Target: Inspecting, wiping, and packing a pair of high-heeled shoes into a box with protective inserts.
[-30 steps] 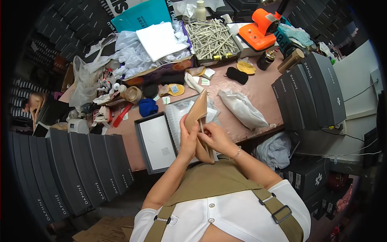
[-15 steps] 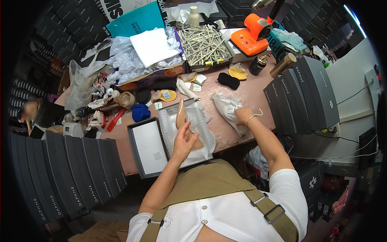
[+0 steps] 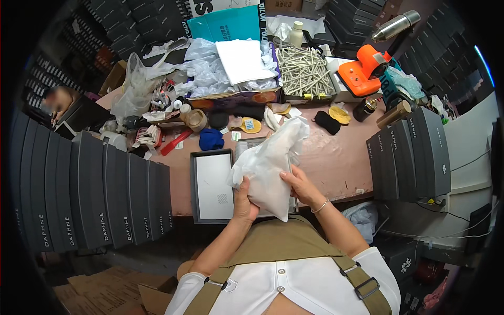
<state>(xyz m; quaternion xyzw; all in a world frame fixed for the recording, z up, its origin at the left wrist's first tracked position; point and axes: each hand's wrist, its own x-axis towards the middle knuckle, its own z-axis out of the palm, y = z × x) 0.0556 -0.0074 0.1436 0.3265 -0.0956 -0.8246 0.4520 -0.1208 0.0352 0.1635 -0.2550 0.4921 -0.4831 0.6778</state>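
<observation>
A white wrapped bundle [image 3: 268,170], soft and creased like a cloth or tissue pouch, is held up before me in both hands. My left hand [image 3: 244,203] is closed on its lower left side, thumb on top. On its right side my right hand [image 3: 303,187] grips it, the thumb pressing the front and the other fingers behind. What lies inside the wrapping cannot be seen. Beneath it the bundle hides most of an open shoebox [image 3: 241,149], including whatever is in it. Beside that box lies a dark lid [image 3: 193,184] with a white inner face.
Dark shoeboxes stand in rows at left [image 3: 92,189] and right [image 3: 399,157]. Across the back are a carton of crumpled tissue [image 3: 236,100], a tray of thin paper-like sticks [image 3: 307,73] and an orange device [image 3: 362,73]. A blue cloth-like item [image 3: 211,139] lies behind the lid.
The white bundle has come up off the right of the table and over the open shoebox. My left hand has left the tan shoe and now holds the bundle too. The view has shifted.
</observation>
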